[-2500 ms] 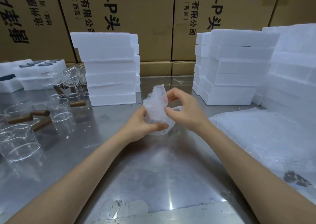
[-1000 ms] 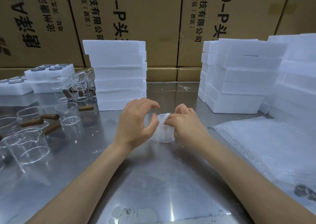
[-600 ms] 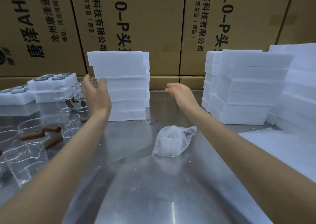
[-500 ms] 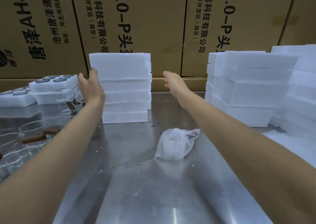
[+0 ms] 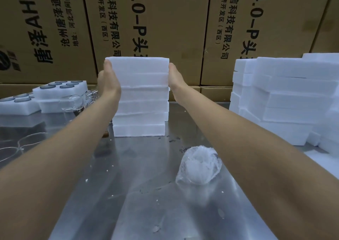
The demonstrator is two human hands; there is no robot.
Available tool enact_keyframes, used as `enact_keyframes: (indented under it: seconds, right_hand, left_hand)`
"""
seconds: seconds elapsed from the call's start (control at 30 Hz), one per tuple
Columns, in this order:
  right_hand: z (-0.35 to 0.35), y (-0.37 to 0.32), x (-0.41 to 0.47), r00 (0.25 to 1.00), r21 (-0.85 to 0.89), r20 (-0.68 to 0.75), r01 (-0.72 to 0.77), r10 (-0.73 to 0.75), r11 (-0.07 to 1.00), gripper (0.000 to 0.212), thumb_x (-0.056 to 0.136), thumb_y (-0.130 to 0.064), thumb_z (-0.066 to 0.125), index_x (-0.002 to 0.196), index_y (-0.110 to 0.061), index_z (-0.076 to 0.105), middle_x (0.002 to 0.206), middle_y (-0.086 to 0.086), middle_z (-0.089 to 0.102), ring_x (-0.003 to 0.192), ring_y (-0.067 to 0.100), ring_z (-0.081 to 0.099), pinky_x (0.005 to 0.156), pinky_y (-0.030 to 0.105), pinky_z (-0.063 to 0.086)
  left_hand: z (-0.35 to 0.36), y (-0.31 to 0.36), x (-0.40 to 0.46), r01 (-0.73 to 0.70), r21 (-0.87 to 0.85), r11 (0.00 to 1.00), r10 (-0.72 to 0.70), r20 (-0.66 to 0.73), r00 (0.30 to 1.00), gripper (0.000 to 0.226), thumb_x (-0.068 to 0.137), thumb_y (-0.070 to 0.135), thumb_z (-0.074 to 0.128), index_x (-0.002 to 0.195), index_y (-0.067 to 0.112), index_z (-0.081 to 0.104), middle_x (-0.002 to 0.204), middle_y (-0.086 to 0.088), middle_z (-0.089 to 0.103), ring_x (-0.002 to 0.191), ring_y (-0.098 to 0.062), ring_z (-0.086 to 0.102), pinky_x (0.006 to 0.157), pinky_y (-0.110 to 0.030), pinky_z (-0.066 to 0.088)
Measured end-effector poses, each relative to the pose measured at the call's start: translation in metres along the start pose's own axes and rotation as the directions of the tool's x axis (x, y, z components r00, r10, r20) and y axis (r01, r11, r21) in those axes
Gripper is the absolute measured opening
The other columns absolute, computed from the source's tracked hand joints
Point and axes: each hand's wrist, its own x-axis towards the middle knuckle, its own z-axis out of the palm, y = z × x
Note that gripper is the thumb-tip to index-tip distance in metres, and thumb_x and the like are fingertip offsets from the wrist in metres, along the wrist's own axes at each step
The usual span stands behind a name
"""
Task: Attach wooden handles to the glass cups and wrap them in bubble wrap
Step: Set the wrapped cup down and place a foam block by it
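— What does the wrapped cup look like from where you sit?

— I see the bubble-wrapped cup (image 5: 199,166) as a crinkled clear bundle lying on the metal table (image 5: 146,194), lower right of centre in the frame, under my right forearm and touched by neither hand.

— And the hands?

— My left hand (image 5: 108,82) lies flat against the left side of the middle foam stack (image 5: 140,96), my right hand (image 5: 175,79) against its right side, fingers straight, pressing the top slabs between them.

— Room to move?

— I see bare steel in front of the stack and left of the bundle. More foam stacks (image 5: 286,100) fill the right edge; cardboard boxes (image 5: 165,19) wall off the top.

— Any containers?

— At upper left, foam trays (image 5: 60,91) have round wells holding dark discs; clear glass cups (image 5: 77,102) stand just beside them.
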Motion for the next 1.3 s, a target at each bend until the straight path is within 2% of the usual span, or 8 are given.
enact_keyframes:
  seconds: [0.17,0.27,0.47,0.57,0.87,1.13,1.2,1.3]
  right_hand:
    - [-0.010,-0.008,-0.021,0.994,0.010,-0.029,0.102,-0.102,0.995,0.047,0.102,-0.031,0.018,0.127,-0.006,0.049,0.127,0.015,0.056,0.108,0.027,0.053,0.082,0.031,0.043]
    - [-0.029,-0.004,-0.043,0.980,0.065,-0.078,0.190,-0.185,0.980,0.040,0.102,-0.028,0.021,0.113,-0.005,0.052,0.119,0.023,0.057,0.088,0.020,0.058,0.059,0.017,0.048]
    - [-0.084,0.047,-0.083,0.971,0.053,-0.225,0.095,-0.081,0.994,0.040,0.101,-0.037,0.022,0.132,-0.018,0.039,0.122,0.004,0.051,0.106,0.014,0.049,0.079,0.023,0.038]
    - [-0.106,0.076,-0.109,0.962,0.012,-0.273,0.004,-0.001,1.000,0.036,0.100,-0.036,0.025,0.127,-0.018,0.042,0.107,-0.002,0.050,0.087,0.001,0.048,0.067,0.017,0.035]
    - [-0.120,0.119,-0.152,0.948,-0.146,-0.279,-0.199,0.152,0.969,0.031,0.101,-0.030,0.025,0.121,-0.014,0.043,0.112,-0.001,0.049,0.092,0.013,0.047,0.072,0.028,0.031]
    - [-0.127,0.122,-0.170,0.925,-0.198,-0.353,-0.222,0.142,0.955,0.020,0.099,-0.028,0.031,0.100,-0.011,0.043,0.087,-0.001,0.043,0.073,0.010,0.043,0.064,0.030,0.032]
    - [-0.130,0.122,-0.171,0.919,-0.207,-0.364,-0.239,0.152,0.949,0.018,0.098,-0.030,0.032,0.102,-0.014,0.038,0.089,-0.001,0.045,0.078,0.015,0.045,0.068,0.033,0.032]
    - [-0.132,0.123,-0.169,0.918,-0.219,-0.361,-0.254,0.164,0.942,0.019,0.097,-0.034,0.032,0.104,-0.016,0.033,0.090,-0.003,0.047,0.079,0.012,0.046,0.071,0.034,0.031]
  left_hand:
    - [0.006,0.010,-0.021,-0.098,-0.025,0.995,0.097,-0.024,0.995,0.025,0.096,0.044,0.033,0.084,0.028,0.049,0.082,0.011,0.049,0.078,-0.008,0.047,0.067,-0.027,0.037]
    - [0.015,0.021,-0.047,-0.238,-0.087,0.967,0.236,-0.029,0.971,0.021,0.096,0.036,0.034,0.094,0.025,0.052,0.085,0.012,0.051,0.079,-0.007,0.048,0.073,-0.029,0.038]
    - [0.037,-0.011,-0.122,-0.352,-0.025,0.936,0.351,0.161,0.922,0.062,0.088,0.051,0.028,0.142,0.021,0.042,0.143,0.005,0.046,0.132,-0.012,0.040,0.111,-0.036,0.031]
    - [0.041,-0.047,-0.149,-0.257,0.038,0.966,0.241,0.236,0.941,0.052,0.099,0.046,0.031,0.147,0.025,0.034,0.151,0.010,0.036,0.137,-0.007,0.032,0.110,-0.023,0.021]
    - [0.017,-0.110,-0.166,0.038,0.129,0.991,-0.091,0.439,0.894,0.041,0.099,0.052,0.030,0.116,0.033,0.062,0.124,0.009,0.062,0.119,-0.015,0.055,0.106,-0.035,0.038]
    - [0.005,-0.106,-0.182,-0.115,0.290,0.950,-0.020,0.425,0.905,0.048,0.091,0.064,0.030,0.079,0.033,0.064,0.090,0.012,0.068,0.094,-0.017,0.065,0.089,-0.037,0.050]
    - [0.003,-0.102,-0.184,-0.136,0.282,0.950,0.011,0.402,0.916,0.044,0.093,0.061,0.033,0.080,0.034,0.065,0.086,0.019,0.066,0.085,-0.007,0.064,0.077,-0.029,0.050]
    - [0.002,-0.099,-0.182,-0.102,0.282,0.954,-0.009,0.366,0.930,0.044,0.089,0.065,0.042,0.089,0.024,0.060,0.094,0.008,0.065,0.089,-0.017,0.064,0.086,-0.041,0.051]
